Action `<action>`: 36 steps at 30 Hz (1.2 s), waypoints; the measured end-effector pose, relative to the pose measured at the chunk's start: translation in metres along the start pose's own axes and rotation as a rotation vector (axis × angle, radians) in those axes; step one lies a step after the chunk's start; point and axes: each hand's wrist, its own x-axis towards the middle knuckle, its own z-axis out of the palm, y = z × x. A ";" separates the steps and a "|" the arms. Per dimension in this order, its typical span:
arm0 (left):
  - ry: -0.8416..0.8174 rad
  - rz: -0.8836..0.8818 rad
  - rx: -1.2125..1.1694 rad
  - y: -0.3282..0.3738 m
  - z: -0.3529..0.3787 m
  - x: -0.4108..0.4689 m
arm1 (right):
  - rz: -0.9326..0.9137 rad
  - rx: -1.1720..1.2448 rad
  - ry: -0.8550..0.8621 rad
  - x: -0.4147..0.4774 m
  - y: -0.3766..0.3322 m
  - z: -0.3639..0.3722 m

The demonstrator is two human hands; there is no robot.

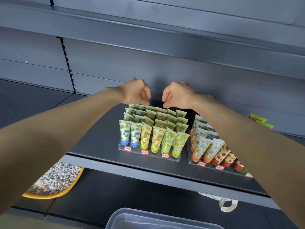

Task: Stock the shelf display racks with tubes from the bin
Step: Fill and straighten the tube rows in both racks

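**Both hands at the back row of the stocked rack**

Grey metal shelving (165, 63) rises behind the clear acrylic rack (149, 156), which stands on a dark shelf board (99, 146). Two bare forearms reach over that rack from either side; the right one covers part of a second clear rack (214, 168) of orange and strawberry-printed tubes just right of it. Below and in front of the rack, a translucent plastic bin (132, 217) is cut off by the frame edge, its contents unseen. Down to the rack's left lies a pebble-patterned mat with a yellow rim (56, 180).

The rack holds rows of upright floral-printed tubes (155, 138): blue, yellow and green.

The left hand (135, 92), fingers curled down, pinches the crimped top of a back-row tube. The right hand (177, 95) has thumb and forefinger pressed together at the same row; whether a tube sits between them cannot be told.
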 end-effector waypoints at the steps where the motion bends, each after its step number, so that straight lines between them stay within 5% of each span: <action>1: -0.004 0.003 0.002 0.000 0.002 0.006 | 0.001 -0.007 -0.008 0.004 0.003 0.001; 18: -0.239 -0.021 0.107 -0.013 0.026 0.065 | -0.039 -0.021 -0.076 0.045 0.027 0.040; 36: -0.129 0.015 0.112 -0.013 0.031 0.060 | -0.026 -0.095 -0.069 0.050 0.027 0.040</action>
